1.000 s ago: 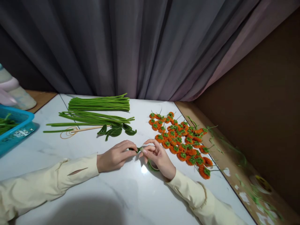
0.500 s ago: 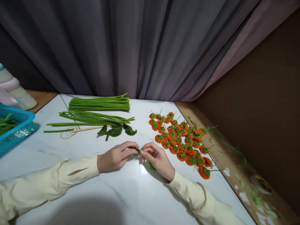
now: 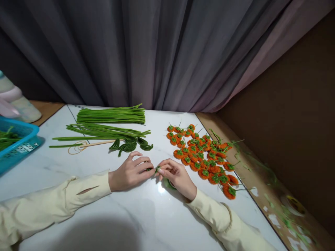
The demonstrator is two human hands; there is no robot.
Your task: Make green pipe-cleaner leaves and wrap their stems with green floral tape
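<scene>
one green piece [image 3: 157, 169]: between left hand [image 3: 132, 172], forefinger raised, and right hand [image 3: 179, 177], both pinching it; small, slim, mostly covered.

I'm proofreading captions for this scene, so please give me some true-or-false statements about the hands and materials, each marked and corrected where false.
1. The right hand pinches a small green piece, with the left hand close by. True.
2. The wooden stick is in the left hand. False: it lies on the table, beyond that hand.
3. Dark green leaf shapes lie by one end of the stick. True.
4. The orange persimmon-like ornaments lie at the table's left. False: they lie toward its right.
5. The plastic basket is red. False: it is blue.
</scene>
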